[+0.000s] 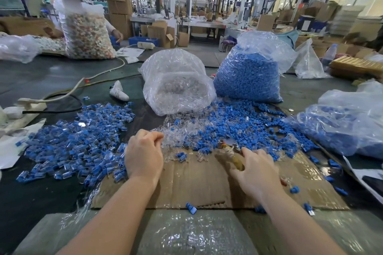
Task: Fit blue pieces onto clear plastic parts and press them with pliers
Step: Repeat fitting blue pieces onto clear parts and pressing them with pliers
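Two bare forearms enter from the bottom of the frame, one at lower left and one at lower right, with no sleeve on either as far as the frame edge. The left hand (144,156) and right hand (256,174) are both ungloved. No ring, watch or band shows on the wrists or on the fingers (154,134) that can be seen. Nails are too blurred to tell.

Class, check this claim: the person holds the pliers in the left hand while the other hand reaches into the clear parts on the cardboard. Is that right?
Not quite. The head view shows the pliers in the right hand; it is the left hand that reaches into the clear parts at the edge of the cardboard.
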The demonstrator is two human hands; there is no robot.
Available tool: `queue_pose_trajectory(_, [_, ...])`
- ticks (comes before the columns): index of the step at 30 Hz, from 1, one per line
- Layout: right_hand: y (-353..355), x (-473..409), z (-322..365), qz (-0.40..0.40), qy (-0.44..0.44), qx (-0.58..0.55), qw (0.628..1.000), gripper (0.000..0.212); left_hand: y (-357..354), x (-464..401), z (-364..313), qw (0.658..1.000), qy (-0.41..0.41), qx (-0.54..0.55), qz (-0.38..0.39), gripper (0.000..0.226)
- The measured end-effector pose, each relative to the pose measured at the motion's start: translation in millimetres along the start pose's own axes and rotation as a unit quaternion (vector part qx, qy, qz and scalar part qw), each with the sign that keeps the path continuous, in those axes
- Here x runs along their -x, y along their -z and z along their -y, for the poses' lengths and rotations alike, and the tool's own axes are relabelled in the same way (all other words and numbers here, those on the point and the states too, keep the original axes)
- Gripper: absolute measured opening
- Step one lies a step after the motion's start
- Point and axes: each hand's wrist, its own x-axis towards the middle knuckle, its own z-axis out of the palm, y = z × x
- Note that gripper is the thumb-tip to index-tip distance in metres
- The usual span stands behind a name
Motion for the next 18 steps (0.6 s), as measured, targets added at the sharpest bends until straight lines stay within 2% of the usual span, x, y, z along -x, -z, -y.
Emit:
queue_pose_trajectory(4, [-9,-7,-13,-0.031,-0.007,0.060,0.998,0.061,1,-7,20,0.992,-0.022,-0.121,0.006,0.023])
queue_pose_trajectory(10, [-16,-8,-21,-0.056,0.002,0.108,0.993,0.064,-4,-2,21,0.983,-0.029,-0.178,0.018,0.029])
queue_pose_trajectory(14, [-19,-8,-21,-0.050,-0.006,0.116,0.992,0.069,-11,6,6,0.993,-0.072,-0.089,0.015,0.027])
queue_pose_trajectory(18, [-18,-7,-17,-0.045,-0.015,0.131,0.990,0.068,-27,24,-18,0.981,-0.145,0.053,0.115,0.022])
